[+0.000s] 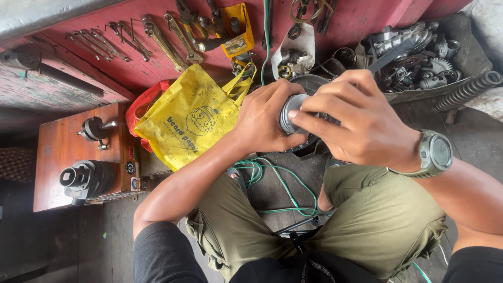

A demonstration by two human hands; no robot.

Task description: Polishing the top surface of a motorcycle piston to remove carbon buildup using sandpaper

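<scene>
My left hand (264, 118) and my right hand (353, 118) are both wrapped around a grey metal cylinder (291, 111), something like a piston, held above my knees. The left hand grips it from the left side. The right hand covers its right side, with the thumb laid across the front. Most of the cylinder is hidden behind my fingers. A grey watch (435, 153) sits on my right wrist.
A yellow bag (188, 118) lies just left of my hands over a red bag (144, 102). Several wrenches (157, 39) lie on the red board behind. A tray of metal engine parts (414, 57) and a coil spring (466, 89) stand at right. Green wire (277, 183) trails between my knees. A wooden box with a tool (86, 178) sits at left.
</scene>
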